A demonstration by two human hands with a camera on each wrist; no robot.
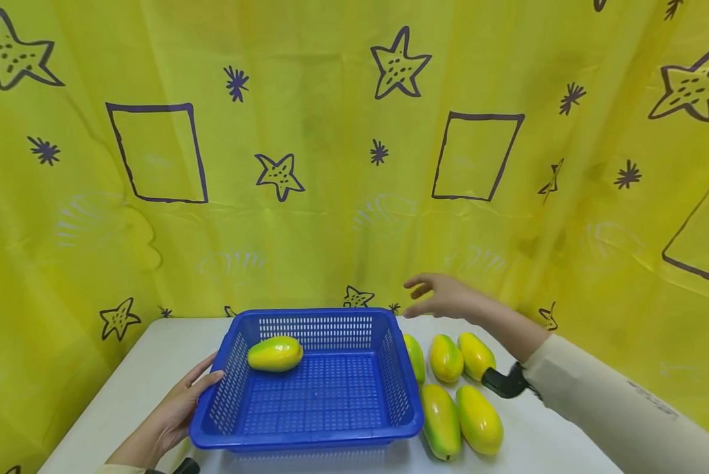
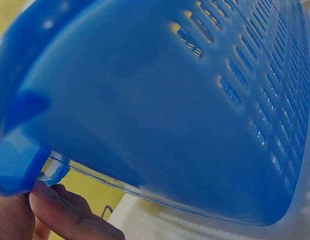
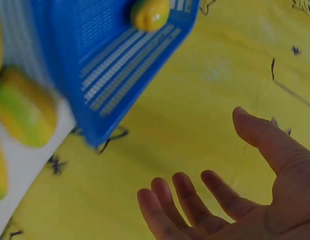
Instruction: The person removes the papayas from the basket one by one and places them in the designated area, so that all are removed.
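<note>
A blue plastic basket [image 1: 315,395] with slotted walls stands on the table. My left hand [image 1: 179,405] grips its left rim, thumb on top and fingers beneath; the left wrist view shows the thumb and fingers [image 2: 64,212] at the rim close up. Inside the basket, near its left back corner, lies one glossy yellow-green mango-like fruit [image 1: 275,354]. My right hand [image 1: 443,296] hovers beyond the basket's back right corner, fingers spread and holding nothing. In the right wrist view that hand [image 3: 235,200] is apart from the basket and fruits.
Several more of these mango-like fruits [image 1: 478,420] lie on the white table [image 1: 544,438] to the right of the basket. One of them [image 1: 413,359] is partly hidden by the basket wall. A yellow curtain [image 1: 330,250] with star prints hangs behind the table.
</note>
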